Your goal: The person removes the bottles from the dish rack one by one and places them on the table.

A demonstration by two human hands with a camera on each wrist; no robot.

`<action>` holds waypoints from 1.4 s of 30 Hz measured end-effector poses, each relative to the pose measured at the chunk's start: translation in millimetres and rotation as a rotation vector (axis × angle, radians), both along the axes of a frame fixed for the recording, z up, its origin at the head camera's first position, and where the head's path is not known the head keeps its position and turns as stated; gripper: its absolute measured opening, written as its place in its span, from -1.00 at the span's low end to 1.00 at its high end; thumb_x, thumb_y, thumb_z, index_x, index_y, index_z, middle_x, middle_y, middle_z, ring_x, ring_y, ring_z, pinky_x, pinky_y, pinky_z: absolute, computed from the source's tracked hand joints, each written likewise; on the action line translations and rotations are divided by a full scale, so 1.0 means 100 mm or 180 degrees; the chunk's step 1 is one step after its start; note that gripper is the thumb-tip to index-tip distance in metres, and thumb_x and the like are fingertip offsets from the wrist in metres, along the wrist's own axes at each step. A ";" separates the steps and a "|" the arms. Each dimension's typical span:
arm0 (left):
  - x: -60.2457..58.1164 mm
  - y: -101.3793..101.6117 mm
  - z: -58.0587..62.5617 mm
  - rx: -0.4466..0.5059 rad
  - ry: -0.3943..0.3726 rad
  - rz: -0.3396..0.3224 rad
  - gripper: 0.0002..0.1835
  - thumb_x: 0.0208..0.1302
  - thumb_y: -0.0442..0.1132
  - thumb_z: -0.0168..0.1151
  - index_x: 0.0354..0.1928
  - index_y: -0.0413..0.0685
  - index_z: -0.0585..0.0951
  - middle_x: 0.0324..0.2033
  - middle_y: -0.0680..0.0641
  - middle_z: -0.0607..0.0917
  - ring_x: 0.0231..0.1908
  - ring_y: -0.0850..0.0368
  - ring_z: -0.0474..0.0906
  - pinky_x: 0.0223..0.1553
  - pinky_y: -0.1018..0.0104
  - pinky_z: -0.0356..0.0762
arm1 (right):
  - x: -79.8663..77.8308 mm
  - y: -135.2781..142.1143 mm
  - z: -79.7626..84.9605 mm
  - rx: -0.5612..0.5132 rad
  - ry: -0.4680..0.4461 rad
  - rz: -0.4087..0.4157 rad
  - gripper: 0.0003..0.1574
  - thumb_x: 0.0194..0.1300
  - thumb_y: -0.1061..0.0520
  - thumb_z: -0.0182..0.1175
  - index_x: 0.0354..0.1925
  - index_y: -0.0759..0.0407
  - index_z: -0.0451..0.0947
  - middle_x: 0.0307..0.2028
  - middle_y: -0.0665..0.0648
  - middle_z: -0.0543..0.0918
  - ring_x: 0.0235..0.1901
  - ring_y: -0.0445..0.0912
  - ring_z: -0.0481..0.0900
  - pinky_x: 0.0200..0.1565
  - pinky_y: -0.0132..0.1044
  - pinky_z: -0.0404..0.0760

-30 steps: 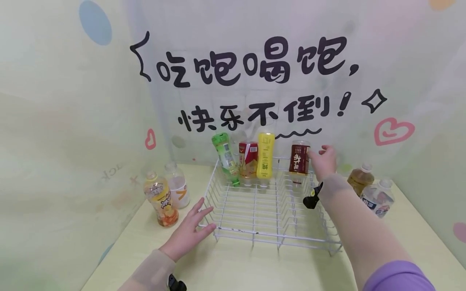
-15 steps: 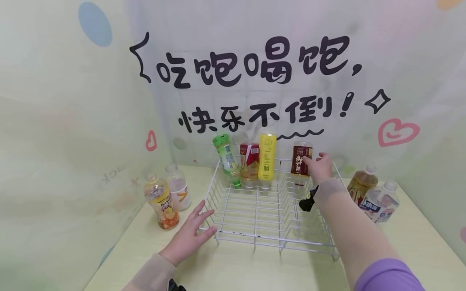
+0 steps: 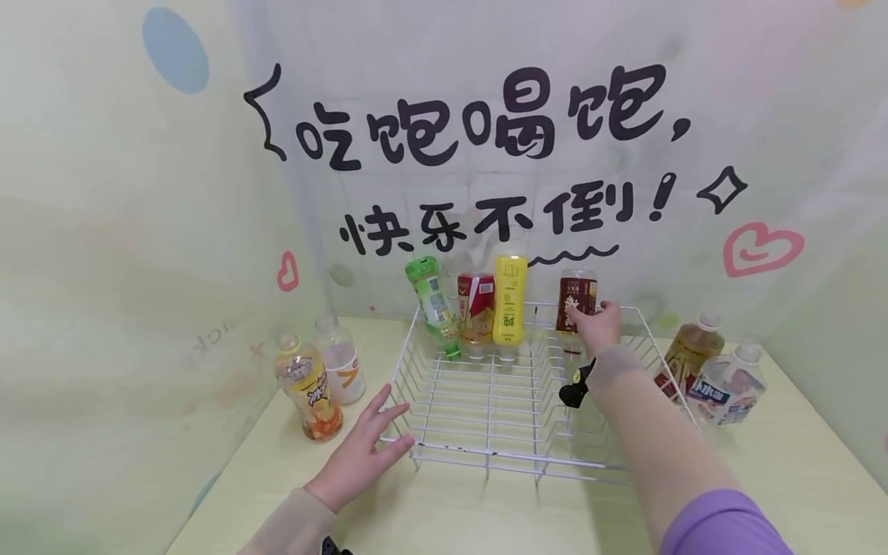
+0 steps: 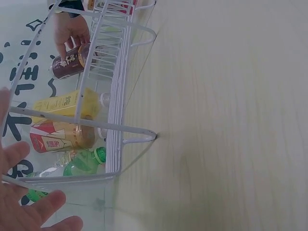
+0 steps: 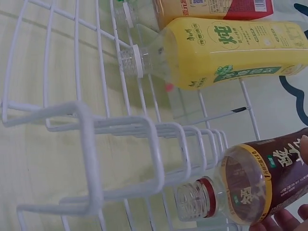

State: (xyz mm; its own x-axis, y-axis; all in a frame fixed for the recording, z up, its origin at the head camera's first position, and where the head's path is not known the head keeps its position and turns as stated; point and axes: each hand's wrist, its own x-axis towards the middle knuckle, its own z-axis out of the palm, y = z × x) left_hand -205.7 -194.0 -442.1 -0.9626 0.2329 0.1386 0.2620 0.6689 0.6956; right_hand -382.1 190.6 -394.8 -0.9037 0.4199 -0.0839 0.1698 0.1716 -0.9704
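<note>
Change, right grip: over the last second the right hand [image 3: 598, 327] has come in from beside the brown bottle [image 3: 580, 289] to lie against it, thumb now across its label.
Change, bottles: none plain; the brown one stands in the same back part of the rack [image 5: 90, 159] as a second ago.
Meaning: the work, as I judge it, has passed from reaching to holding or steadying this bottle.
Right grip: closed to the bottle's width, thumb at the front, fingers curled behind; firmness cannot be told.
Brown bottle: within the right grip, neck down among the wires; whether it bears on them, unclear.
Left grip: left hand [image 3: 361, 455], fingers spread, holding nothing, at the rack's near left corner; contact unclear.
Left of the right grip, in the rack: yellow bottle [image 3: 509, 301], red bottle [image 3: 476, 304], green bottle [image 3: 433, 297], all neck down, the green tilted.
Right of the right grip, on the surface [image 3: 472, 520]: tea bottle [image 3: 696, 347], clear bottle [image 3: 728, 385].
Beyond the left grip, further left: orange bottle [image 3: 308, 389], white bottle [image 3: 340, 358], both upright.
</note>
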 end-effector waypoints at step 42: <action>-0.03 0.01 -0.01 -0.0122 0.0011 -0.0022 -0.31 0.29 0.23 0.13 0.36 0.04 0.37 0.51 -0.01 -0.10 0.39 -0.27 0.07 0.22 -0.26 0.25 | -0.01 -0.05 -0.03 -0.0103 -0.0016 -0.0216 0.03 0.12 -0.14 0.37 0.38 0.18 0.11 0.20 0.21 0.40 0.08 0.06 0.44 -0.06 -0.07 0.60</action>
